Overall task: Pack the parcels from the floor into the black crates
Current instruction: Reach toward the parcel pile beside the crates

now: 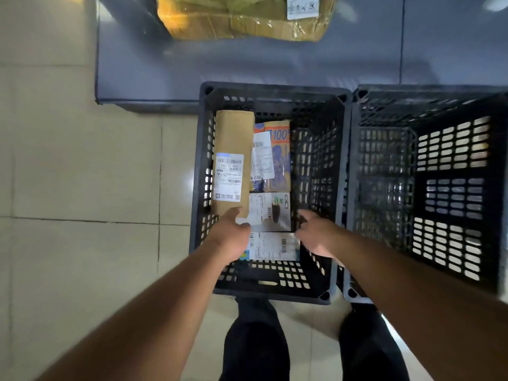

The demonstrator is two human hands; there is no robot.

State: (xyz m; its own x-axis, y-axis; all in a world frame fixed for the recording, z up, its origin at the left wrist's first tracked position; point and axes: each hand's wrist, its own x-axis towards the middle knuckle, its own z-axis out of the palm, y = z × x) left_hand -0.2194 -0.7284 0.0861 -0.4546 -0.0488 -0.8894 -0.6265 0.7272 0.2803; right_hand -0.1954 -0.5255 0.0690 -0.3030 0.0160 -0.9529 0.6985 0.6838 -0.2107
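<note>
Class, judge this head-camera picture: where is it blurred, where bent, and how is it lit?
Head view: dim overall; right hand motion-blurred; taped cardboard parcel at the top soft with tape glare; wide-angle lens bends the right crate.

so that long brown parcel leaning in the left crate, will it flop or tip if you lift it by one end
The long brown parcel probably stays stiff: its edges look straight and box-like. It stands tall against the left crate wall, so it may tip sideways once nudged. The left hand touches its near end; the paper wrap likely grips fine.
</note>
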